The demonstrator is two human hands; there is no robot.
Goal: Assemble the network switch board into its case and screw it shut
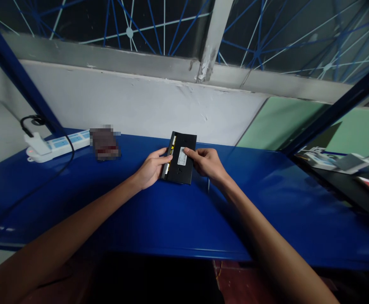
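Both hands hold a flat black rectangular case (187, 173) above the blue table, tilted towards me. A white printed label (182, 156) sits on its face, and a strip with yellow and white parts (170, 158) runs along its left edge. My left hand (152, 169) grips that left edge, thumb on top and fingers behind. On the right side, my right hand (208, 162) pinches the case, with its thumb at the label. Below the right hand shows a thin pale upright streak (208, 185); whether it is an object or a reflection, I cannot tell.
On the blue table (159, 228), a white power strip (60, 143) with a plugged-in adapter and black cable (45, 185) lies at the left. Beside it is a pixelated dark red item (105, 143). White devices (336, 160) stand on a black surface at far right.
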